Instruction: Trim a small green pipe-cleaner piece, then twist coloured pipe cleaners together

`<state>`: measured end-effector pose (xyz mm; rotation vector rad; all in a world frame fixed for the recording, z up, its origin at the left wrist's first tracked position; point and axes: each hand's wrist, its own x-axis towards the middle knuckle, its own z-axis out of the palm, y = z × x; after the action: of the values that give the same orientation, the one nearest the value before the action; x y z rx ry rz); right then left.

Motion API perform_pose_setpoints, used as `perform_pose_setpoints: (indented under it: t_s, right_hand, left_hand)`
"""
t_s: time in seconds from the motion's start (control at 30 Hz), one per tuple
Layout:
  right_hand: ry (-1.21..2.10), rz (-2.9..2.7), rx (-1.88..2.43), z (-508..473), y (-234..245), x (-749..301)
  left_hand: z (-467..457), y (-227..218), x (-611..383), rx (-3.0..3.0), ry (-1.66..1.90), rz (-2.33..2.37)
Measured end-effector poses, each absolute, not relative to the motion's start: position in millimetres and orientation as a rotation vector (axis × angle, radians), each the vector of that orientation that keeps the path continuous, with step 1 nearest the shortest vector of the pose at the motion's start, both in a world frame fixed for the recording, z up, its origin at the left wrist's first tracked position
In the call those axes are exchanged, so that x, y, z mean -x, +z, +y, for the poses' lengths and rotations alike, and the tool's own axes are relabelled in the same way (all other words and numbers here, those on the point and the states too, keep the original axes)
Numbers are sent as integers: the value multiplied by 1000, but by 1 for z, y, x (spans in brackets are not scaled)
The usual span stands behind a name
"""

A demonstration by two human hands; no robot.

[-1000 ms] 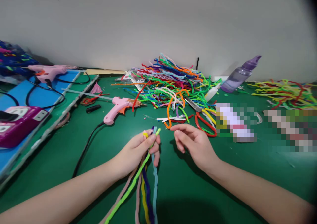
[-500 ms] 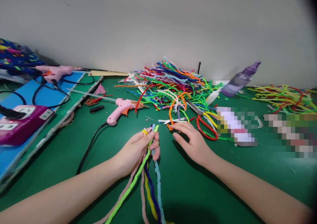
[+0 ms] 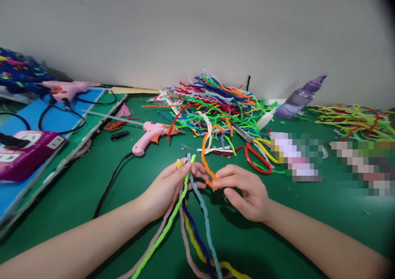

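My left hand [image 3: 168, 185] pinches a bundle of fuzzy pipe cleaners near their upper ends. Lime green [image 3: 168, 225], light blue [image 3: 204, 213], dark blue, yellow and dusty pink strands hang from it toward me. A yellow strand end shows at the index finger. Just to the right, my right hand [image 3: 247, 190] has the end of a bent orange pipe cleaner [image 3: 204, 157] at its fingertips, with the thumb apart from them. The orange strand's tip is close to the left fingers, and its other end reaches toward the pile behind.
A tangled pile of pipe cleaners [image 3: 212, 98] lies at the back. Red-handled scissors [image 3: 257, 159] are right of it, near a purple bottle [image 3: 298, 102]. A pink glue gun [image 3: 148, 137] with its cord lies left, by a purple power strip [image 3: 33, 149].
My right hand has pulled the orange pipe cleaner toward me, out from the pile's front. My left fingers have spread a little, and the hanging strands have swung right.
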<state>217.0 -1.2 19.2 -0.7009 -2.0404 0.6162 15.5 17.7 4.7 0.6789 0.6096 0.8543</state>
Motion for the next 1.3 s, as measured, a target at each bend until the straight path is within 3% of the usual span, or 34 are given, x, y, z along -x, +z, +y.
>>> perform_pose_setpoints:
  t_s: [0.27, 0.4, 0.53, 0.7, 0.97, 1.3]
  right_hand:
    - [574, -2201, 545, -3, 16, -212]
    - [660, -2114, 835, -4, 12, -215]
    - [544, -1910, 1188, 3, 11, -217]
    - [452, -2020, 1267, 11, 10, -217]
    - [606, -2091, 1249, 12, 8, -217]
    - [407, -1799, 1387, 19, -2, -224]
  left_hand:
    - [18, 2, -13, -667, 835, 583]
    - [19, 1, -11, -725, 717, 581]
    - [17, 1, -9, -909, 647, 637]
    - [14, 7, -8, -1204, 543, 678]
    - [10, 19, -7, -1570, 359, 674]
    - [12, 14, -8, -1366, 398, 719]
